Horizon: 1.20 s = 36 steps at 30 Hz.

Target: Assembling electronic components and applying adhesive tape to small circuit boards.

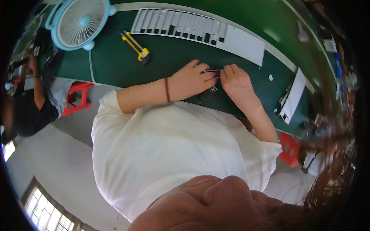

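Observation:
My left hand (192, 80), with a dark red bracelet at its wrist, is closed on the left end of a small dark purplish strip (217, 73). Fingers and thumb of my right hand (236, 82) pinch the same piece from the right. A thin pale edge shows along its top, but its exact kind is too small to make out. Just below the fingers, near the table's front edge, lies a cluster of small dark parts (207, 95). My left hand partly covers them.
Beyond my hands lies a long white sheet of strips (181, 25) on the green table (111, 65). A yellow-and-black utility knife (135, 47) and a light blue fan (81, 23) are at left. White card (293, 96) lies right. Another person (31, 104) sits far left.

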Tool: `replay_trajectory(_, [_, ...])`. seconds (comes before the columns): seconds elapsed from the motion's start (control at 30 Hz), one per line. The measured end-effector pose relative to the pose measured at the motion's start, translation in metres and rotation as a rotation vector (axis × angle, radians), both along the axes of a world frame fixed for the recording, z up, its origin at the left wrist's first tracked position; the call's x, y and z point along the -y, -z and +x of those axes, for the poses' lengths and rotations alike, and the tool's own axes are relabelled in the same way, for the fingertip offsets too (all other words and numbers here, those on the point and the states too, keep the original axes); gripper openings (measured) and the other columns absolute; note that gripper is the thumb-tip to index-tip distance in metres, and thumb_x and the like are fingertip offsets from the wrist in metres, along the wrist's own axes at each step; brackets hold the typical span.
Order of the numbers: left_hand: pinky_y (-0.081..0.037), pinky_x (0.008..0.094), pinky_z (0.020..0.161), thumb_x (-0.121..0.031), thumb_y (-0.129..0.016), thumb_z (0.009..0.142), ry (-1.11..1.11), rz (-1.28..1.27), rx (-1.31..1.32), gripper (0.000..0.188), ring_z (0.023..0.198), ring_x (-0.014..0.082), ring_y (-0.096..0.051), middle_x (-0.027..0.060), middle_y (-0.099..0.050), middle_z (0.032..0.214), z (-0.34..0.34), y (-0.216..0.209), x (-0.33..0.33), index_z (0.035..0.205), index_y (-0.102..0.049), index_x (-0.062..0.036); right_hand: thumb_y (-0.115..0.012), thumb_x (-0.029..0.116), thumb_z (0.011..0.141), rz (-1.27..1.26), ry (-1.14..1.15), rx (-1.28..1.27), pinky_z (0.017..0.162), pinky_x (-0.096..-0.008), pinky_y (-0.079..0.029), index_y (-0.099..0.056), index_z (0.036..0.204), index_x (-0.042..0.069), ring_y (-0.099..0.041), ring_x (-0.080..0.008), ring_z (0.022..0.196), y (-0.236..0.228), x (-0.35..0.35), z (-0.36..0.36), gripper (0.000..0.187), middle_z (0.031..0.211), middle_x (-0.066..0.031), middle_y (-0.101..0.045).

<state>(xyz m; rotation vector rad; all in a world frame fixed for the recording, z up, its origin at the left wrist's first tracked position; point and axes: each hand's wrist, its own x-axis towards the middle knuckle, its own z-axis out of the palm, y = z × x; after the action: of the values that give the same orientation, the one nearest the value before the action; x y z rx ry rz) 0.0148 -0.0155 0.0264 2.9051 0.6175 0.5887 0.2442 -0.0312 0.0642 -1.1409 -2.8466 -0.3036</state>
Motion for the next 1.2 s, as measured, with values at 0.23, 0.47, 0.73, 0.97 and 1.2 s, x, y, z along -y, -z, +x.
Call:
replay_trajectory(0.23, [-0.047, 0.0406, 0.078, -0.023, -0.061, 0.092, 0.02, 0.068, -0.021, 0.011, 0.102, 0.0208, -0.058, -0.003, -0.064, 0.104, 0.013, 0.015, 0.003, 0.101, -0.065, -0.019, -0.072, 0.008, 0.072, -0.235, -0.087, 0.018, 0.07, -0.0394, -0.055, -0.063, 0.078, 0.006, -0.063, -0.0274, 0.087, -0.01, -0.024, 0.013, 0.011, 0.085, -0.0101, -0.058])
replay_trajectory(0.47, [-0.039, 0.0656, 0.11, -0.02, -0.064, 0.093, 0.112, -0.017, -0.146, 0.017, 0.115, 0.0241, -0.059, -0.0016, -0.065, 0.116, 0.001, 0.0, -0.004, 0.11, -0.065, -0.0151, -0.071, -0.003, 0.078, -0.316, 0.093, -0.381, 0.07, -0.0462, -0.05, -0.057, 0.087, 0.003, -0.061, -0.0352, 0.083, -0.018, -0.01, 0.044, 0.018, 0.088, -0.0137, -0.057])
replay_trajectory(0.73, [-0.047, 0.0474, 0.109, -0.017, -0.077, 0.076, 0.026, -0.238, 0.238, 0.026, 0.101, 0.0275, -0.064, 0.007, -0.061, 0.1, -0.01, 0.008, -0.014, 0.097, -0.064, -0.0108, -0.056, -0.004, 0.089, 0.297, 0.702, -0.11, 0.112, -0.0493, -0.045, -0.058, 0.144, 0.004, -0.056, -0.037, 0.131, 0.005, 0.019, 0.128, 0.055, 0.139, -0.0171, -0.059])
replay_trajectory(0.97, [-0.051, 0.0477, 0.109, -0.016, -0.079, 0.078, -0.049, -0.275, 0.261, 0.028, 0.098, 0.028, -0.065, 0.0086, -0.058, 0.107, -0.003, 0.005, -0.014, 0.099, -0.064, -0.0065, -0.087, 0.022, 0.077, -0.078, 0.207, -0.594, 0.094, -0.0474, -0.054, -0.063, 0.135, 0.004, -0.066, -0.0329, 0.11, 0.002, 0.054, -0.016, 0.064, 0.119, -0.0118, -0.068])
replay_trajectory(1.2, [-0.049, 0.0507, 0.11, -0.018, -0.08, 0.084, -0.045, -0.166, 0.189, 0.024, 0.114, 0.0261, -0.064, 0.0064, -0.06, 0.111, -0.003, 0.002, -0.01, 0.101, -0.066, -0.0096, -0.082, -0.001, 0.082, -0.179, 0.279, -0.744, 0.072, -0.0379, -0.057, -0.067, 0.132, 0.006, -0.067, -0.0294, 0.081, 0.011, 0.055, 0.008, 0.053, 0.1, -0.0134, -0.068])
